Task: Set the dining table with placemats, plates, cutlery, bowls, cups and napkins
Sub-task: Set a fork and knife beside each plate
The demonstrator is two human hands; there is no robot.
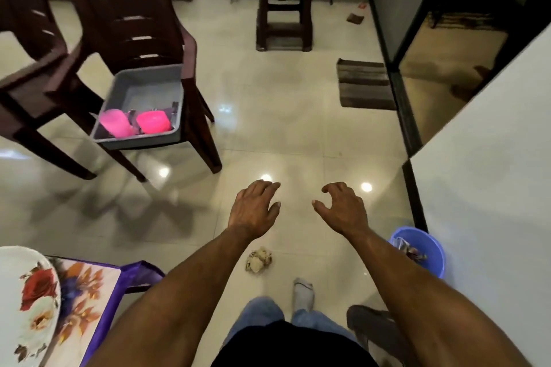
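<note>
Glossy cream tile floor [283, 116] reflecting ceiling lights; dark brown plastic chairs [131, 18] standing at 10 o'clock, matching stool [284, 3] at 12, striped doormat [365, 83] lying at 2, white wall [492, 188] running at 3.

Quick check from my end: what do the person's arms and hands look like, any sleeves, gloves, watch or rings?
Both forearms are bare in the head view, with no sleeves showing. The left hand and right hand wear no gloves, and neither wrist carries a watch or band. No rings are visible on the fingers, though they are small in the frame.
</note>
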